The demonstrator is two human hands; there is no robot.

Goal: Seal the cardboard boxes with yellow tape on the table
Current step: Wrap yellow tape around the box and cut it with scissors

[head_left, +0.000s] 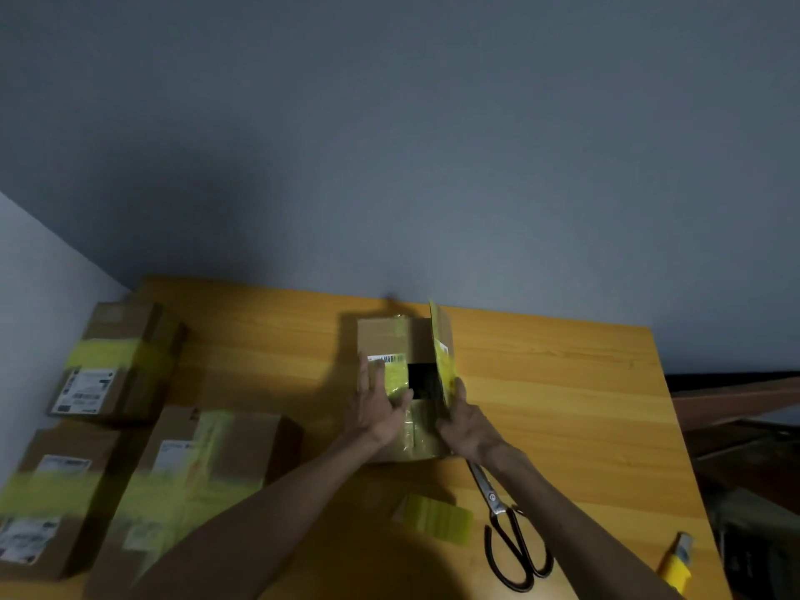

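on table [562, 383], box [381, 335] half open, dark inside; right hand [465, 422] grips flap [443, 361]

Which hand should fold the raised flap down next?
Right. The right hand holds the upright flap at its near end, so it can push it shut. The left hand lies flat on the other flap, pressing it onto the box.

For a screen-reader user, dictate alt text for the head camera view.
A person's left hand presses one flap of an open cardboard box flat while the right hand holds the other flap upright. Scissors lie beside it; three yellow-taped boxes sit at left.
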